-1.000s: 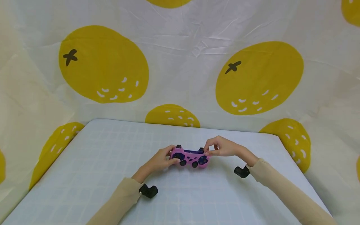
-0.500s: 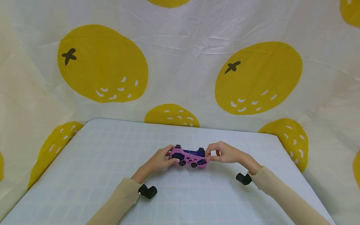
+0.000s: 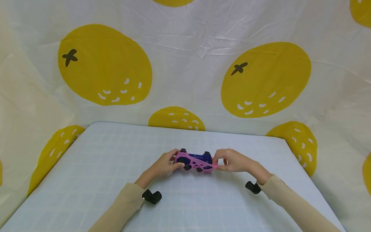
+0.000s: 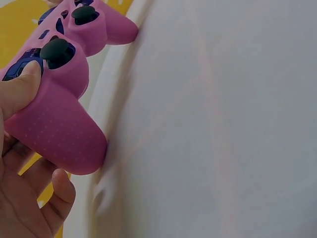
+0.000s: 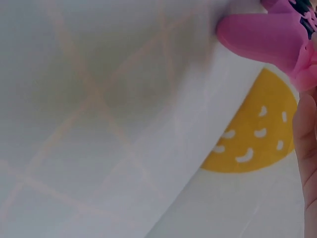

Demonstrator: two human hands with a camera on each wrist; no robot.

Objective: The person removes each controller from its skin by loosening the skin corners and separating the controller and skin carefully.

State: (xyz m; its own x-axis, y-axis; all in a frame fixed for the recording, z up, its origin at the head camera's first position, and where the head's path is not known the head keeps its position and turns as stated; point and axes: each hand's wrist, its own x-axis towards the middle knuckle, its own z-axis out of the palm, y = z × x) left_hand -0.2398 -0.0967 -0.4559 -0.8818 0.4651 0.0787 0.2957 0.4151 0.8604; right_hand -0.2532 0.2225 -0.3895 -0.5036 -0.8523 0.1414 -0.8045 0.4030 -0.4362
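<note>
Left hand (image 3: 166, 165) grips the game controller (image 3: 195, 161); right hand (image 3: 234, 161) pinches its stretched pink cover (image 3: 214, 166), which could tear or snap back.

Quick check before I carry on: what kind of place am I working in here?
Probably a makeshift recording booth, not a lived-in room: a pale grid-patterned table walled round by a creased cloth printed with yellow oranges, and only a pink-sleeved game controller between the left hand and right hand.

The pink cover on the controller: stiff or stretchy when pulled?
Likely stretchy: the right hand pinches the pink cover into a thin drawn-out flap. Its dotted surface probably grips well. The left hand gripping the controller suggests it needs bracing.
</note>
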